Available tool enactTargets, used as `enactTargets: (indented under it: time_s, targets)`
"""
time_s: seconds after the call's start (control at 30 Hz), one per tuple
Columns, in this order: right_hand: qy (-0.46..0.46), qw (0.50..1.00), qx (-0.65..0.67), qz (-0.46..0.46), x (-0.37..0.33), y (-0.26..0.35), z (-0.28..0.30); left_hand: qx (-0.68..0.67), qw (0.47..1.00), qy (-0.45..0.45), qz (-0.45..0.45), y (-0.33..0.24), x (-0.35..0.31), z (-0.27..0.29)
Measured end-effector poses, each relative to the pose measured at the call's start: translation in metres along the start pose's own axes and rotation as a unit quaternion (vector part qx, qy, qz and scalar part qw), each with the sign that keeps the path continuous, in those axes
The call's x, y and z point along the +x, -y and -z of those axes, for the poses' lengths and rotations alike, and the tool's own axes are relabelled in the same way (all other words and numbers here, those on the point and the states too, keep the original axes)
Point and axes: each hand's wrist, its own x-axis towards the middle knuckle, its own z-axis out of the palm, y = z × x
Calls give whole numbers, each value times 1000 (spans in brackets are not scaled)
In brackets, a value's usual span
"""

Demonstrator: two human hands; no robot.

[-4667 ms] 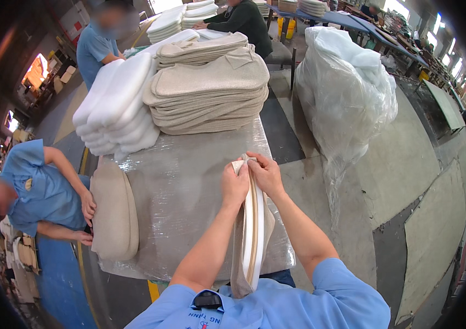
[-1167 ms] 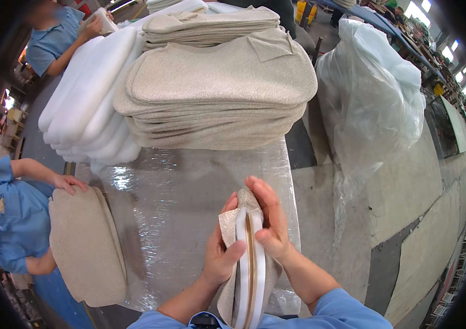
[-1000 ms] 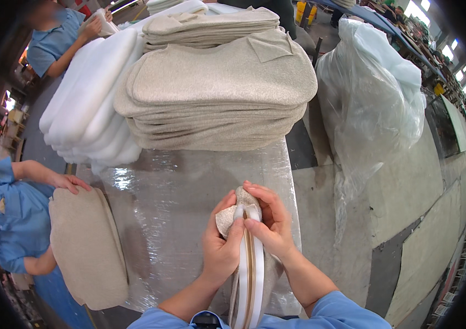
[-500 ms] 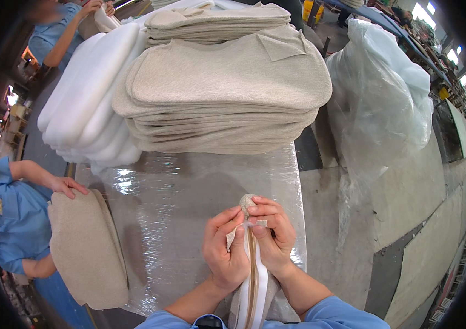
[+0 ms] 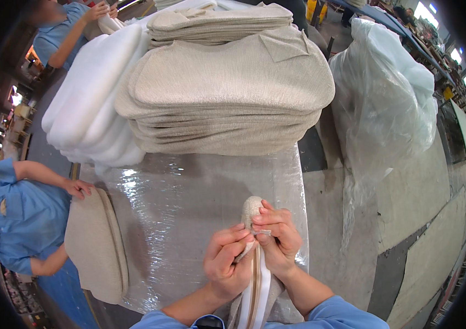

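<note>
Between my hands is a beige fabric cushion cover, its rounded end poking up past my fingers. A brown zipper edged with white tape runs from that end down toward my body. My left hand pinches the cover's edge beside the zipper's top, fingers closed, with a whitish flap at its fingertips. On the other side my right hand grips the same end, its fingers curled over the fabric and thumb pressed near a small white piece. My fingers hide the zipper's upper end.
Stacked beige covers stand beyond the plastic-wrapped tabletop, next to white padding. At left a co-worker holds a beige cushion; another person works farther off. A plastic-bagged bundle stands at right.
My hands have drawn slightly lower and closer together, and more of the cover's rounded end shows above them. The co-worker's beige cushion has shifted right and stands more edge-on.
</note>
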Motion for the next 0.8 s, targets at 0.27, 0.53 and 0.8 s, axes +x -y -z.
enactTargets:
  time_s: [0.27,0.53,0.8]
  targets:
    - [198,970,-141,15,46,26,21,43,998,32,23,-10,16,15]
    - [181,970,-160,-17,45,36,28,-184,979,39,73,1,39,22]
    - [78,993,-51,-77,16,35,10,-291,831,378,286,72,134,-33]
